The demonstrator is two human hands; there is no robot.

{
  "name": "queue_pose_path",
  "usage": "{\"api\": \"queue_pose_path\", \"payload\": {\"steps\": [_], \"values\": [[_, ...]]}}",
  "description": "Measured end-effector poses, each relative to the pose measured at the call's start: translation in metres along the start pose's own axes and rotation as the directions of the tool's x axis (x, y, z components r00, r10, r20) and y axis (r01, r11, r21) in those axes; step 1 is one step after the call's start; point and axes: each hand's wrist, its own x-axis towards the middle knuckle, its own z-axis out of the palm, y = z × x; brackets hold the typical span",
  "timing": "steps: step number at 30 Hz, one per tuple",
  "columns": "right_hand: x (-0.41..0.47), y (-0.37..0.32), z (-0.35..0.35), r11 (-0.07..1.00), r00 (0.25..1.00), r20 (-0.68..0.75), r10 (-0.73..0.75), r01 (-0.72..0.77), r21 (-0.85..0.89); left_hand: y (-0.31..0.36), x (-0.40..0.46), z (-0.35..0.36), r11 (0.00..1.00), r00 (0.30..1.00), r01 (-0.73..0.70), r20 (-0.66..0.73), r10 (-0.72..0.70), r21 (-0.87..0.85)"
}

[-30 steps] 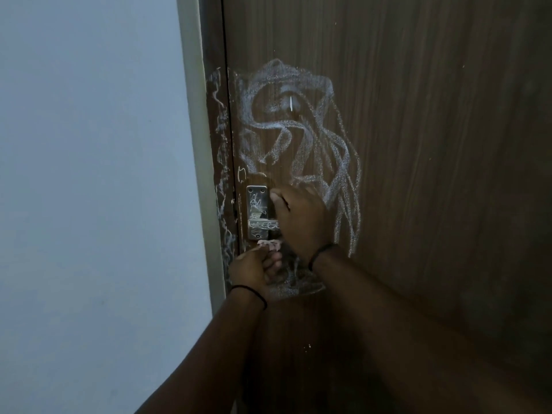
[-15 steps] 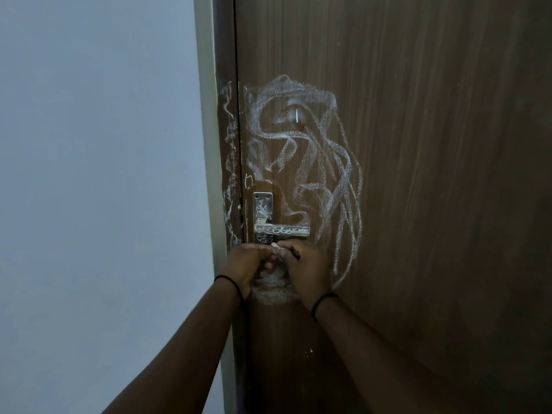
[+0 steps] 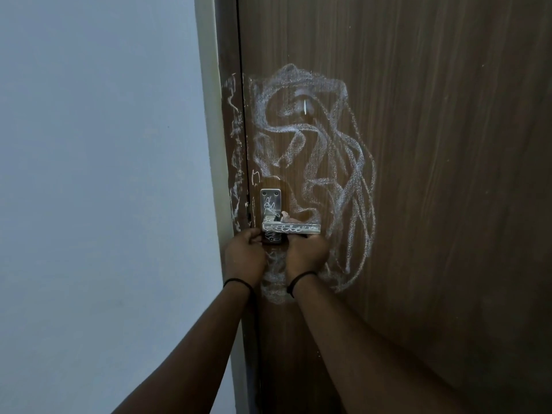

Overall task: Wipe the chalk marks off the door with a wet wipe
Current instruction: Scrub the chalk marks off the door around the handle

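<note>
White chalk marks (image 3: pixel 322 162) sprawl over the brown door (image 3: pixel 448 174) and run down the door frame (image 3: pixel 234 144). The metal handle (image 3: pixel 291 228) and its plate also carry scribbles. A scrap of pale pink wet wipe (image 3: pixel 286 217) pokes up just above the lever; the rest is hidden behind the lever and my fingers. My right hand (image 3: pixel 307 252) sits under the lever with fingers curled up behind it, gripping the wipe. My left hand (image 3: pixel 245 252) is close beside it, fingers curled at the plate's lower end on the same wipe.
A plain pale wall (image 3: pixel 98 174) fills the left side, up to the door frame. More smeared chalk (image 3: pixel 276 282) lies below my hands, between my wrists.
My right hand dropped from the lever to below it and joined my left on the wipe. Both hands then rose to the handle, and the wipe now shows above the lever.
</note>
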Motion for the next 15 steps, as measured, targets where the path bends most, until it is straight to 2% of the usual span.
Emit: {"api": "queue_pose_path", "payload": {"steps": [3,6,11,15], "values": [[-0.004,0.015,-0.015,0.978,0.986,0.136,-0.098,0.121,-0.172,-0.001,0.003,0.0,0.998,1.0,0.024,0.009,-0.024,-0.054],[-0.009,0.024,-0.025,0.968,0.963,0.237,-0.129,0.174,-0.182,0.0,0.004,-0.002,0.998,1.0,0.026,-0.002,-0.026,-0.054],[-0.002,0.013,-0.004,0.99,0.993,0.075,-0.087,0.095,-0.103,0.003,0.006,-0.003,0.997,0.999,0.038,0.004,-0.038,-0.071],[-0.01,0.024,-0.01,0.976,0.975,0.171,-0.142,0.167,-0.138,0.002,0.006,-0.004,0.998,0.999,0.034,0.012,-0.033,-0.061]]}}
